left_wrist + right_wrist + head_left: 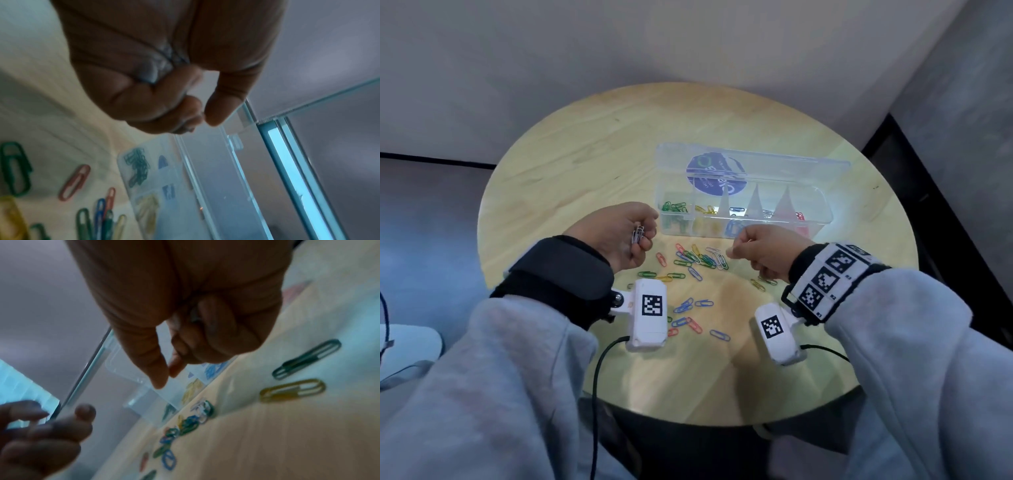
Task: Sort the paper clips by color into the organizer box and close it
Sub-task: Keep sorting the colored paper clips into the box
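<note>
A clear organizer box [824,216] stands on the round wooden table [585,154], its lid [791,168] tipped back open. Its compartments hold green [674,206], yellow, blue and red clips. Loose mixed-colour paper clips [698,258] lie in front of the box. My left hand [647,236] is raised left of the box and grips a small bunch of silver clips [637,234], which show again as the silver clips [162,65] in my left hand [185,105]. My right hand [732,251] hovers over the pile with curled fingers; in the wrist view my right hand [167,376] shows nothing between thumb and forefinger.
More clips are scattered nearer me, among them blue ones [688,305] and a yellow one [292,391] beside a green one [306,359]. Wrist cameras with cables hang below both wrists. The table edge curves close on every side, with grey floor beyond.
</note>
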A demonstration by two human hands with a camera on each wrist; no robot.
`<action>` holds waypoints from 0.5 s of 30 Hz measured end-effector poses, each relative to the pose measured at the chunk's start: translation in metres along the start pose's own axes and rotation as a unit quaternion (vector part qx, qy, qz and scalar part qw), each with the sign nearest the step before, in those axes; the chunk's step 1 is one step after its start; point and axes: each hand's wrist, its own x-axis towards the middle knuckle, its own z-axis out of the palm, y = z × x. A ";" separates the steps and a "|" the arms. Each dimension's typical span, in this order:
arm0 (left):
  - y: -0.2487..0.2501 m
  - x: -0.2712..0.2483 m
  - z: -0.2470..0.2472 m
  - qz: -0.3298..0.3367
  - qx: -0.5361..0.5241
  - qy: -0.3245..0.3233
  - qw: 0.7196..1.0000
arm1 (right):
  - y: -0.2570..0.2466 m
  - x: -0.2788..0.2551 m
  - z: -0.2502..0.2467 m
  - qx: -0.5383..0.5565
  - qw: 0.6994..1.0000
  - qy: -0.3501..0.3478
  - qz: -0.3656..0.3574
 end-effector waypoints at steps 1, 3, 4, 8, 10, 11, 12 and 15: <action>0.000 0.002 0.003 0.003 0.040 0.005 0.999 | -0.001 0.001 0.001 -0.081 0.997 0.015 -0.012; -0.002 0.007 0.008 0.041 0.190 0.013 0.981 | -0.003 0.002 0.005 -0.200 0.978 0.042 -0.038; -0.004 0.010 0.010 0.070 0.284 0.023 0.956 | -0.004 0.003 0.007 -0.242 0.968 0.045 -0.049; -0.010 0.014 0.021 0.125 0.466 0.039 0.875 | -0.007 0.009 0.014 -0.349 0.934 0.044 -0.069; -0.010 0.016 0.029 0.125 0.495 0.039 0.859 | -0.008 0.009 0.018 -0.379 0.920 0.058 -0.076; -0.009 0.017 0.034 0.129 0.516 0.040 0.846 | -0.010 0.008 0.020 -0.398 0.912 0.061 -0.081; -0.008 0.020 0.038 0.136 0.538 0.042 0.831 | -0.012 0.007 0.021 -0.413 0.905 0.058 -0.085; -0.005 0.026 0.047 0.147 0.590 0.037 0.793 | -0.017 0.006 0.024 -0.428 0.900 0.020 -0.085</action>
